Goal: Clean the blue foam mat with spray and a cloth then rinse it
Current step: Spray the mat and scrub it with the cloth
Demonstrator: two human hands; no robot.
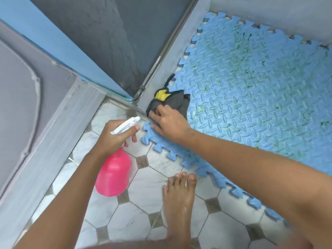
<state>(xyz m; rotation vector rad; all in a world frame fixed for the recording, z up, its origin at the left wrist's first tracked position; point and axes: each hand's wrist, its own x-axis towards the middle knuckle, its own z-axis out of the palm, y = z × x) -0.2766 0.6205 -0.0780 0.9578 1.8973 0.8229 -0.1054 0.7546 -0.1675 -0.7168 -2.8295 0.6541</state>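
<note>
The blue foam mat [251, 90] with jigsaw edges and green stains leans against a grey wall, its lower edge on the tiled floor. My right hand [169, 124] presses a dark grey cloth [175, 102] with a yellow patch onto the mat's lower left corner. My left hand [115, 136] grips the white trigger head of a pink spray bottle [114, 174], held upright above the tiles just left of the mat's corner.
A bare foot [179, 196] stands on the white and grey tiled floor [133, 220] close to the mat's lower edge. A grey door [111, 38] with a blue frame meets the grey wall [177, 45] at the corner behind the cloth.
</note>
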